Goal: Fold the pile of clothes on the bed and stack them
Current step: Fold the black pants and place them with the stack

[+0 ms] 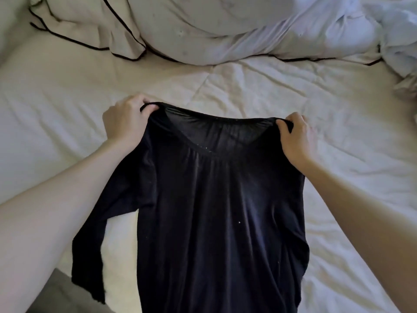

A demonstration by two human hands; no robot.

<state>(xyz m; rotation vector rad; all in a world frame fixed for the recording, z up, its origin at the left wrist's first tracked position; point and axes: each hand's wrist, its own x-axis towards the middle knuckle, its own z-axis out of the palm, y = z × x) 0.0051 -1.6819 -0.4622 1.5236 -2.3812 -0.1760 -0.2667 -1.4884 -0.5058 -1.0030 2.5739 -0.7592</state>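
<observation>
A black long-sleeved top (pixel 221 211) fills the middle of the view, its body running from the centre down to 6 o'clock, where it leaves the picture. The wide gathered neckline faces 12 o'clock and is stretched between both hands. The left hand (pixel 126 123), at about 10 o'clock from the centre, has its grip clamped on the left shoulder of the top, fingers curled over the neck edge. The right hand (pixel 295 136), at about 2 o'clock, pinches the right shoulder in the same way, thumb on the near side of the fabric. One sleeve (pixel 94 251) hangs bent toward 8 o'clock, its cuff lying near the lower left corner. Under the top is the bed (pixel 282 86), covered in a creased cream sheet. At 12 o'clock lie pillows with dark piping (pixel 94 26), and a rumpled white duvet (pixel 397 37) sits at 2 o'clock.
</observation>
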